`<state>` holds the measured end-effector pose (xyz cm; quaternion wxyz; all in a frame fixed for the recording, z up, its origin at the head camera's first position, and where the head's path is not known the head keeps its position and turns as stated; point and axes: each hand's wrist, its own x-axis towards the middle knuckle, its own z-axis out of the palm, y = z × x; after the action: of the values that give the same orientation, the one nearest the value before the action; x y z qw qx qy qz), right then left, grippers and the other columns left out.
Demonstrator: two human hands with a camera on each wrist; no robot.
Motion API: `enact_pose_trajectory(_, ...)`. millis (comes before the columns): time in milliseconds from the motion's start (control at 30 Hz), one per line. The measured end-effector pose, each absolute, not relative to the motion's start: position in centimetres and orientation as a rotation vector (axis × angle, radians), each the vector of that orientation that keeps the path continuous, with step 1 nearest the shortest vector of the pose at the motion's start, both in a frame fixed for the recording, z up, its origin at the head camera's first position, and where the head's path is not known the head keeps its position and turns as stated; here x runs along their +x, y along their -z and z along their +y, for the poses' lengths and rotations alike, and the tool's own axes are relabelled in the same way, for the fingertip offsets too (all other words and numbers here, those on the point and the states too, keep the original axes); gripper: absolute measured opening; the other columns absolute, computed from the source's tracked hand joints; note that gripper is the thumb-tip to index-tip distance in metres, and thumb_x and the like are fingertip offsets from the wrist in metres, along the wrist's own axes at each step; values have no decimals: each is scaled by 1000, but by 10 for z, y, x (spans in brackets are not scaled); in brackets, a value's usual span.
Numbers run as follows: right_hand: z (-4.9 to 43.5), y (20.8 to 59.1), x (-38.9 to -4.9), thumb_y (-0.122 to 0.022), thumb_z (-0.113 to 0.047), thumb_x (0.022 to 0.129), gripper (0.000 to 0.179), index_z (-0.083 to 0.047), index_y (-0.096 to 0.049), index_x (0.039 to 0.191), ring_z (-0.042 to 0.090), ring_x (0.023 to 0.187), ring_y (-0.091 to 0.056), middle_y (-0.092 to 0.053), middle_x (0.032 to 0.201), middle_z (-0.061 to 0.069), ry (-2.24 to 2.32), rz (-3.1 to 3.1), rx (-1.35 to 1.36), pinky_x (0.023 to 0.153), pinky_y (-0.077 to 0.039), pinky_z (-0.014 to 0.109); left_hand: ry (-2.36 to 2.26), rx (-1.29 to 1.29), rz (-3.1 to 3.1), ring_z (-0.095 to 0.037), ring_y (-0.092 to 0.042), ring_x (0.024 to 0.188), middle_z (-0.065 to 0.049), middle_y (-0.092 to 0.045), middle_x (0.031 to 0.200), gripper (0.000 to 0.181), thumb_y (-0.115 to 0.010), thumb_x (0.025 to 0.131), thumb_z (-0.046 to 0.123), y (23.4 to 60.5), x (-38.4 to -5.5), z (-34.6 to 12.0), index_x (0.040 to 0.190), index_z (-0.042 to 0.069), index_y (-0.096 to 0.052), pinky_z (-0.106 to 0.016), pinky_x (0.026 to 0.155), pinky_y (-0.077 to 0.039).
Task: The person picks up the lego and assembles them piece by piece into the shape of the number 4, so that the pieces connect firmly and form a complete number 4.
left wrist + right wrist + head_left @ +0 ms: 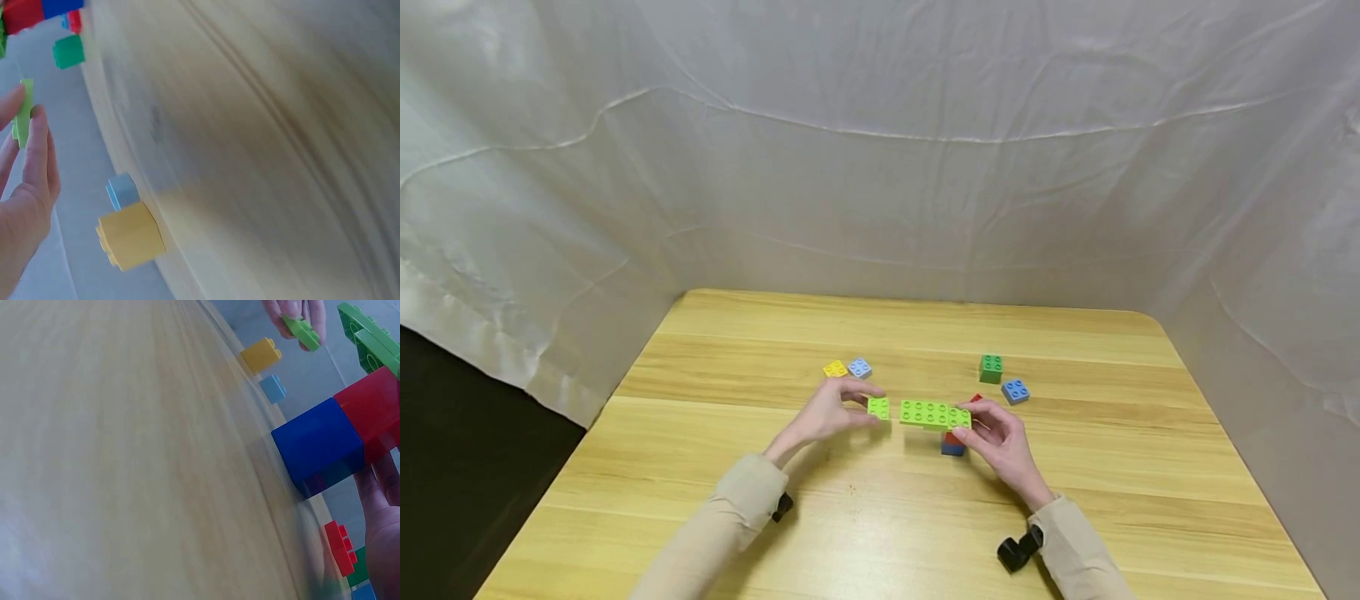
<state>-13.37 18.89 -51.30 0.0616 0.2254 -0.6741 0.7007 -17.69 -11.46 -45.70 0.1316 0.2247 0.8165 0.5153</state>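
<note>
Pale, creased drapes [925, 192] back a wood-grain bench [865, 533] as your left grip [831, 410] pinches a small lime brick [878, 407], to the left of the dark blue block [319, 447]. Your right grip [1003, 446] holds the stack around the red block [374, 409] and the near end of the lime strip [925, 412], both above the dark blue block. Each load looks light, rigid and hard to break, though its glossy sides may slip; judge the small brick best taken by opposite edges, studs clear, and the stack by its red block, since the overhanging strip could lever loose. Beyond and right of the dark blue block lie a red brick [339, 548], a green brick [991, 371] and a blue brick [1016, 392]; beyond and left, a yellow brick [835, 368] beside a light blue brick [860, 367].
</note>
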Motion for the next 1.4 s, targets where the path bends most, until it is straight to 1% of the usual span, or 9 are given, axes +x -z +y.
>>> enact_pose_trajectory(167, 189, 513, -133, -65, 13, 88, 32, 18, -56, 119, 4, 107, -67, -66, 114, -6, -2120, -2038, 675, 92, -58, 19, -1576, 578, 2244, -25, -67, 108, -17, -69, 127, 44, -77, 82, -1, 457, -176, -106, 125, 2, -67, -37, 98, -57)
enact_pose_trajectory(333, 189, 514, -133, -66, 13, 88, 32, 18, -56, 119, 4, 107, -67, -67, 114, -7, -2117, -2038, 668, 93, -57, 19, -1637, 517, 2122, -23, -72, 101, -22, -69, 125, 47, -75, 83, -3, 456, -173, -96, 129, -1, -64, -33, 89, -61)
enact_pose_trajectory(400, 189, 514, -133, -66, 13, 88, 32, 18, -56, 119, 4, 107, -67, -66, 114, -7, -2119, -2038, 668, 93, -57, 19, -1657, 485, 2073, -22, -73, 99, -23, -68, 126, 49, -74, 83, -4, 456, -171, -92, 130, -2, -63, -33, 88, -62)
enact_pose_trajectory(600, 189, 514, -133, -66, 13, 88, 33, 18, -56, 119, 4, 107, -66, -66, 114, -6, -2125, -2044, 663, 93, -57, 19, -1702, 424, 1939, -25, -72, 105, -28, -64, 130, 56, -73, 83, -6, 457, -168, -85, 136, -8, -55, -37, 95, -60)
enact_pose_trajectory(767, 189, 512, -133, -66, 12, 89, 32, 17, -56, 119, 5, 108, -67, -67, 114, -7, -2129, -2052, 657, 94, -57, 19, -1724, 409, 1870, -28, -71, 111, -26, -62, 135, 60, -75, 84, -1, 454, -168, -83, 140, -4, -53, -40, 100, -57)
enact_pose_trajectory(933, 189, 512, -133, -65, 12, 89, 31, 18, -55, 118, 5, 108, -66, -66, 114, -6, -2141, -2043, 666, 94, -57, 19, -1754, 437, 1829, -27, -69, 111, -26, -59, 138, 51, -69, 94, 10, 450, -170, -81, 141, -2, -53, -46, 105, -53)
enact_pose_trajectory(1033, 189, 512, -134, -65, 13, 89, 31, 18, -55, 118, 5, 108, -66, -66, 114, -6, -2143, -2040, 671, 94, -57, 19, -1766, 433, 1834, -21, -69, 109, -26, -59, 137, 45, -65, 98, 15, 448, -171, -79, 138, -3, -56, -45, 105, -54)
enact_pose_trajectory(1167, 189, 513, -134, -65, 12, 89, 31, 17, -56, 119, 5, 108, -66, -66, 114, -6, -2138, -2046, 667, 94, -57, 19, -1763, 412, 1859, -17, -70, 105, -25, -62, 133, 40, -65, 99, 16, 447, -171, -76, 134, -4, -60, -45, 103, -55)
enact_pose_trajectory(1400, 189, 514, -135, -65, 14, 89, 31, 19, -56, 118, 6, 108, -66, -66, 114, -5, -2138, -2018, 689, 94, -57, 20, -1766, 372, 1873, -15, -71, 100, -23, -67, 127, 38, -68, 96, 15, 447, -173, -73, 129, -3, -64, -48, 102, -55)
